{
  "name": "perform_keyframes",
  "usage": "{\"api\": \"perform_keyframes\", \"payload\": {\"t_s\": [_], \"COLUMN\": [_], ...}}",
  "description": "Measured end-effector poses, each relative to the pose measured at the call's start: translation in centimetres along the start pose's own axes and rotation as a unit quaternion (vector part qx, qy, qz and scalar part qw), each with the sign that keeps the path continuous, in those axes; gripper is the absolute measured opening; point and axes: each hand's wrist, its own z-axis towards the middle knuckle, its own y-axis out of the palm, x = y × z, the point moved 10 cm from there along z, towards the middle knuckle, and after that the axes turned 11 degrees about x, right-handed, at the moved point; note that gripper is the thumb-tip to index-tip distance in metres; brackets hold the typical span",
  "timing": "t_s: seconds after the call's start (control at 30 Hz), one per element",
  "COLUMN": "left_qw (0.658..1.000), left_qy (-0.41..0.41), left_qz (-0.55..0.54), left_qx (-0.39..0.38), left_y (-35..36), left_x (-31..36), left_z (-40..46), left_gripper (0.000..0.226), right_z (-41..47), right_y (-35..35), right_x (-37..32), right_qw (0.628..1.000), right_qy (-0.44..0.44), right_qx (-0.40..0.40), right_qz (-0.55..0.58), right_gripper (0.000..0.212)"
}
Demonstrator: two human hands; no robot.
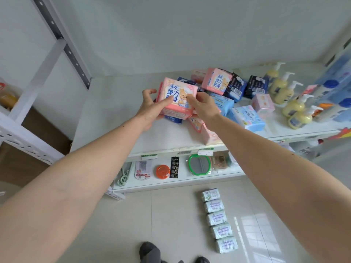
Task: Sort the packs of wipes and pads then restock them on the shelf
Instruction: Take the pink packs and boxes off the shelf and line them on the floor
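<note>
Looking at the shelf (117, 118), the jumbled pile of packs (224, 95) seems shaky, so pulling one out could tip its neighbours off the front edge. The pink pad pack (177, 98) sits lifted above it, left hand (150, 109) cradling its side, right hand (204, 107) pinching it; loose grip, might slip.

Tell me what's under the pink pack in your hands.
Under the pink pack, a dark blue pack and more pink packs show; the rest is covered.
</note>
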Motion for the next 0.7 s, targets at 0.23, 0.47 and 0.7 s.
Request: {"api": "perform_keyframes", "payload": {"t_s": [0.23,0.47,0.7], "left_qw": [0.997,0.996,0.997], "left_qy": [-0.011,-0.016,-0.027], "left_qz": [-0.081,-0.065,-0.030], "left_qx": [-0.007,0.050,0.062], "left_y": [3.2,0.7,-1.1], "left_x": [-0.4,-2.2,-4.4], "left_z": [-2.3,-1.2,1.1], "left_gripper": [0.065,0.077,0.081], "right_z": [0.8,3.4,4.6], "right_y": [-3.9,-7.1,-5.1], "right_x": [-1.2,1.9,5.1], "right_qw": [0.983,0.906,0.874], "right_qy": [-0.079,-0.051,0.026], "right_qx": [-0.037,0.035,0.031], "right_qz": [-0.161,-0.418,-0.485], "right_gripper": [0.039,0.074,0.107]}}
